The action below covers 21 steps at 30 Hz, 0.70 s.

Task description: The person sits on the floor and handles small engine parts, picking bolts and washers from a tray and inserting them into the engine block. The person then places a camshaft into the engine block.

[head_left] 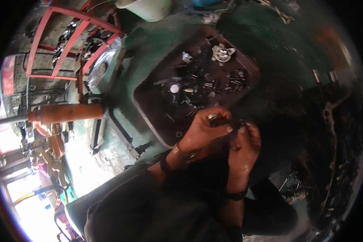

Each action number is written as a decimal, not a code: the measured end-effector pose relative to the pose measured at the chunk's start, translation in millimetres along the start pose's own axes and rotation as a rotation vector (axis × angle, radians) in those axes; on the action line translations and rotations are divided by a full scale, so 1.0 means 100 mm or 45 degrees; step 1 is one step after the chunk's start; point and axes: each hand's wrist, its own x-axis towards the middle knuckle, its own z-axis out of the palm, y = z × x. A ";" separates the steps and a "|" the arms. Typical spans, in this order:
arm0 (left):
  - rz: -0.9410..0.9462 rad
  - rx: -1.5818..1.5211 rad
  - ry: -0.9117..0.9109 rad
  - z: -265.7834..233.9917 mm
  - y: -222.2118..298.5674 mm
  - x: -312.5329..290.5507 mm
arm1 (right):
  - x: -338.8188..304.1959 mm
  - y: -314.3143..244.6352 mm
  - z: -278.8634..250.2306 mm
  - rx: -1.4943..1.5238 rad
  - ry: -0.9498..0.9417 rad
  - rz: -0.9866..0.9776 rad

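My left hand point(207, 128) is closed, its fingers curled and the thumb pointing toward my right hand. A ring shows on one finger. Just to its right, my right hand point(245, 147) is pinched with the fingertips upward. A tiny dark piece seems to sit at those fingertips, too small and dim to name. Both hands are above the near edge of a dark shallow tray point(157, 107). Loose metal parts lie in it, among them a pale metal casting point(221, 54), a white round cap point(174, 88) and several bolts point(234, 82).
To the left lie an orange cylinder point(70, 113) and a red metal frame point(56, 76) holding parts. A pale bucket point(149, 10) stands beyond the tray on the green floor point(250, 28). Dark greasy machinery point(330, 137) rises at the right, with two metal rods sticking up.
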 end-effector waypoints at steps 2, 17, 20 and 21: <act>-0.099 0.063 0.066 -0.16 -0.09 0.08 | 0.03 -0.01 0.02 0.032 0.057 0.062; -0.406 1.307 0.993 -2.61 -1.98 0.47 | 0.05 0.04 0.02 -0.156 -0.034 0.031; -0.384 1.593 1.157 -2.81 -2.09 0.51 | 0.06 0.07 0.04 -0.192 -0.035 0.065; -0.448 1.756 1.083 -2.89 -2.13 0.50 | 0.05 0.08 0.04 -0.194 0.001 0.051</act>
